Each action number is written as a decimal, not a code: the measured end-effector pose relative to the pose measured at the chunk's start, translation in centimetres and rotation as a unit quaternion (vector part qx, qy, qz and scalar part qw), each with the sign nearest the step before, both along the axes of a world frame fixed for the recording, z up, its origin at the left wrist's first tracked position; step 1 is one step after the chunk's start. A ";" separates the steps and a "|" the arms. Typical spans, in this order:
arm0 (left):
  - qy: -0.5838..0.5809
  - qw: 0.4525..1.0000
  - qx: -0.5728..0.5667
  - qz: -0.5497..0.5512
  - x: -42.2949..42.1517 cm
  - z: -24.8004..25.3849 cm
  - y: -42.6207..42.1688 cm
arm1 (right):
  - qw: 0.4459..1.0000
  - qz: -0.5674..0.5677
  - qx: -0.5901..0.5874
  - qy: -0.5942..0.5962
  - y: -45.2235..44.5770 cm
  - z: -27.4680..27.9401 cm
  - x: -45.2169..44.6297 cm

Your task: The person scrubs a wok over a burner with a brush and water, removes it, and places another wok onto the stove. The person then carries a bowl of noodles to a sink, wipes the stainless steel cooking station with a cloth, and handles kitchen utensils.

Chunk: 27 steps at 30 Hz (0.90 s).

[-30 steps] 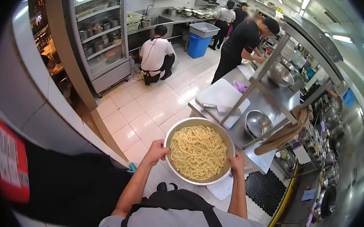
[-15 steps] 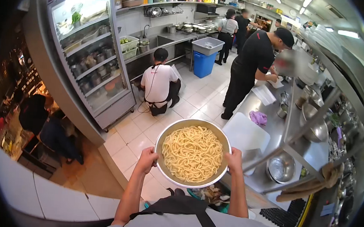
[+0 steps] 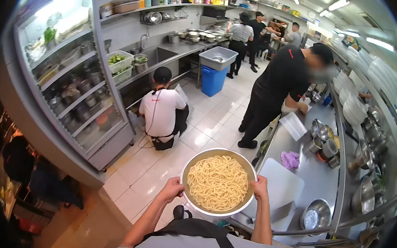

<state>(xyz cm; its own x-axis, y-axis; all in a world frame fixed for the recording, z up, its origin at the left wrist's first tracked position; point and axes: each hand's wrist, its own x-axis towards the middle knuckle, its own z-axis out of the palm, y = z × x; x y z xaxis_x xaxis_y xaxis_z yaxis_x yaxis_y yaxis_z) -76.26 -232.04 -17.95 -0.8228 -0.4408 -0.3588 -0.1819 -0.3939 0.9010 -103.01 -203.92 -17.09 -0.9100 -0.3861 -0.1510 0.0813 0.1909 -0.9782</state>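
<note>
A wide round metal pan (image 3: pixel 220 152) is held level in front of my body, above the floor. Thick pale-yellow noodles (image 3: pixel 217 184) fill much of it. My left hand (image 3: pixel 172 189) is closed on the pan's left side, and my right hand (image 3: pixel 259 187) grips the opposite side. The fingers partly hide the places they hold. Just to the right of my right hand lies a white cutting board (image 3: pixel 279 182) on the steel counter (image 3: pixel 313 166).
A person crouches (image 3: pixel 162 110) ahead on the tiled floor (image 3: pixel 198 128). Another person in black (image 3: pixel 277 79) stands at the counter on the right. A glass-door fridge (image 3: pixel 109 152) is at left. A blue bin (image 3: pixel 214 81) stands farther ahead. A metal bowl (image 3: pixel 316 213) sits at right.
My view has moved forward, bringing the crouching person, counter and fridge closer. The pan appears slightly lower and farther right in view, still held in both hands.
</note>
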 end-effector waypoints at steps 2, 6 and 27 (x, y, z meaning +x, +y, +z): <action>0.002 0.999 -0.006 -0.040 -3.2 0.5 -3.1 | 0.999 -0.033 0.014 0.014 -1.3 0.0 -1.4; 0.025 0.994 -0.012 -0.109 -12.1 0.1 -6.8 | 0.996 -0.089 0.023 0.011 -2.1 0.7 -6.7; -0.023 0.993 -0.017 -0.117 -47.4 -1.7 -28.8 | 0.993 -0.111 0.024 -0.021 -22.1 -2.5 -37.7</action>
